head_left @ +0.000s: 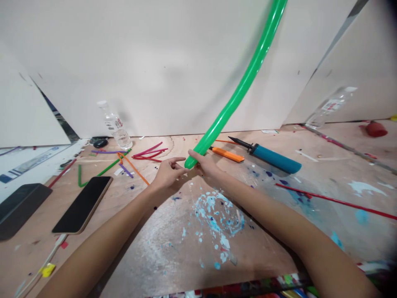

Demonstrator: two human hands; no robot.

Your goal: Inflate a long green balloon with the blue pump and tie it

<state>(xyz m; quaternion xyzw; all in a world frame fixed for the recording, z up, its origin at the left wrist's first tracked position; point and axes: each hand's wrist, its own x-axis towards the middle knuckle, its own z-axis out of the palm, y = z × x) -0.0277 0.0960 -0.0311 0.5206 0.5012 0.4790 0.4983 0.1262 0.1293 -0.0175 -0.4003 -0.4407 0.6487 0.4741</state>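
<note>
A long, inflated green modelling balloon (237, 97) rises from my hands, curving up and right past the top of the view. My right hand (206, 165) grips it close to its lower, rounded end, with the thumb lying over the top. At that same end is my left hand (169, 174), its thumb and forefinger apart and their tips beside the balloon. The left hand's other fingers are partly curled. Just behind the right hand lie an orange utility knife (228, 154) and a blue balloon pump (274, 157) with a black nozzle.
Uninflated balloons in red (150, 153), green (108, 167), orange (136, 169) and purple lie at left. A phone (83, 205) with a cable, a dark box (21, 207) and a water bottle (116, 128) are there too. Another bottle (331, 107) leans at right. White boards (155, 74) wall the back.
</note>
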